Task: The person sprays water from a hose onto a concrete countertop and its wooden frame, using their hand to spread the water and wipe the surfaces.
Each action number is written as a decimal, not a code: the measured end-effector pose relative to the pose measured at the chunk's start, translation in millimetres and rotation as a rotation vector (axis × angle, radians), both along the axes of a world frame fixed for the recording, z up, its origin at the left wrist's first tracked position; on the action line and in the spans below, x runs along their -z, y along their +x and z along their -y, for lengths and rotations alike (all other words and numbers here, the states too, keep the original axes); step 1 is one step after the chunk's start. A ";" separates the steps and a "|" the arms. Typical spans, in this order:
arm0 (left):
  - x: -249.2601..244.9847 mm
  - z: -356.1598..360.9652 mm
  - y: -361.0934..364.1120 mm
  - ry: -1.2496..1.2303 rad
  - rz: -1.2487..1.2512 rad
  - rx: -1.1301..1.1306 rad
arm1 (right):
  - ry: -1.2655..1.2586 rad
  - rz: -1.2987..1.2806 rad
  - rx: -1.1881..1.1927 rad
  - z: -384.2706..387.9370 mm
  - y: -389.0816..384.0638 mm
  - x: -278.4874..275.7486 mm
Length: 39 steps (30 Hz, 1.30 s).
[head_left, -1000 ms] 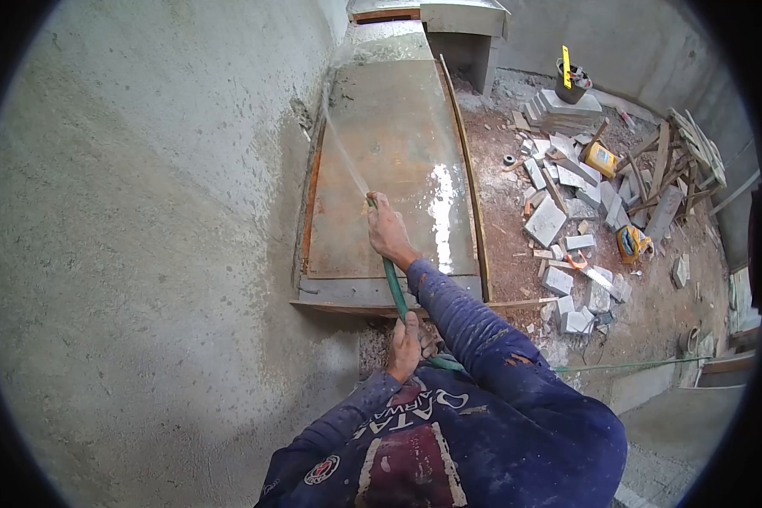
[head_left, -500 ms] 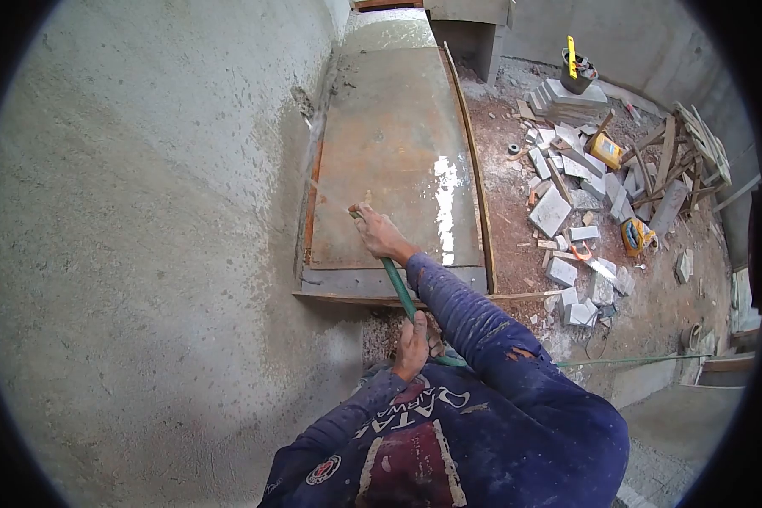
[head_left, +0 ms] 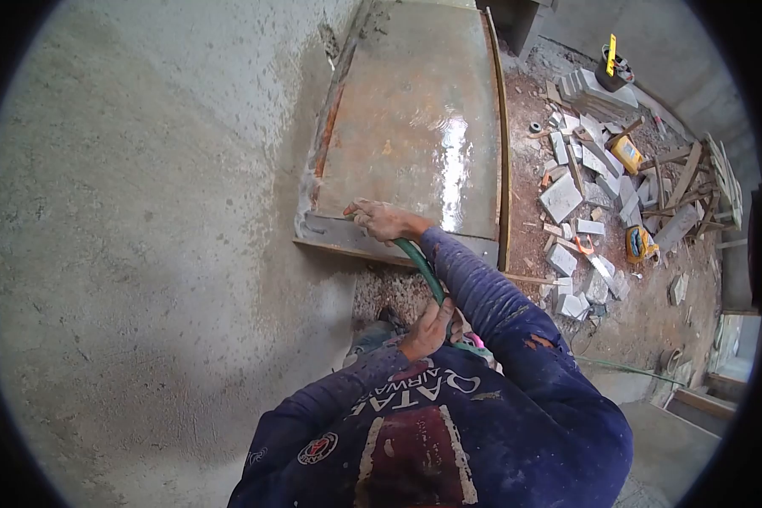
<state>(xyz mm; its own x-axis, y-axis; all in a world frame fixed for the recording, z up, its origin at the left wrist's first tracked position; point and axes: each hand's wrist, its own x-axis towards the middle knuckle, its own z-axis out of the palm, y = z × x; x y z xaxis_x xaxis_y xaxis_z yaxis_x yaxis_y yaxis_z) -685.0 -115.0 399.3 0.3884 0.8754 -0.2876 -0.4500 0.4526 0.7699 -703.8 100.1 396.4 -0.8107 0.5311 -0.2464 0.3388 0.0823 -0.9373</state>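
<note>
A green hose runs up from my body between both hands. My right hand is wrapped round its outlet end, over the near left corner of a wet slab. Closer to my chest, my left hand grips the hose lower down. Water shines on the slab, with a bright reflection toward its right side. The outlet itself is mostly hidden by my fingers, and I can hardly make out the jet in this frame.
A rough grey wall rises along the left. A wooden board edges the slab's right side. Rubble, a handsaw, yellow containers and a black bucket with a yellow level lie on the right-hand floor.
My right hand has come back toward the slab's near left corner, bending the hose more. The view has shifted, and the water spray that showed at the left edge is less visible.
</note>
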 end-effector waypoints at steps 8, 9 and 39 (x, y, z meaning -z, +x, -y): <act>2.1 9.0 3.9 -0.122 0.001 0.000 | 0.149 0.026 0.459 1.2 40.6 3.0; 4.0 9.7 3.9 -0.146 -0.013 0.016 | 0.154 0.033 0.461 1.0 45.5 4.3; 3.7 -12.1 -34.1 -0.166 -0.095 -0.133 | 0.563 -0.032 1.060 -22.3 22.4 10.0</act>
<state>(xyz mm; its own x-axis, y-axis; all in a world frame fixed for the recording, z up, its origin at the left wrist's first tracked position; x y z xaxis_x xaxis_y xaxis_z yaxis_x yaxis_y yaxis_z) -719.1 -102.8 395.6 0.2376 0.8549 -0.4612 -0.4433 0.5179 0.7316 -681.3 122.5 386.4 0.0933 0.9646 0.2466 0.4628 0.1773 -0.8685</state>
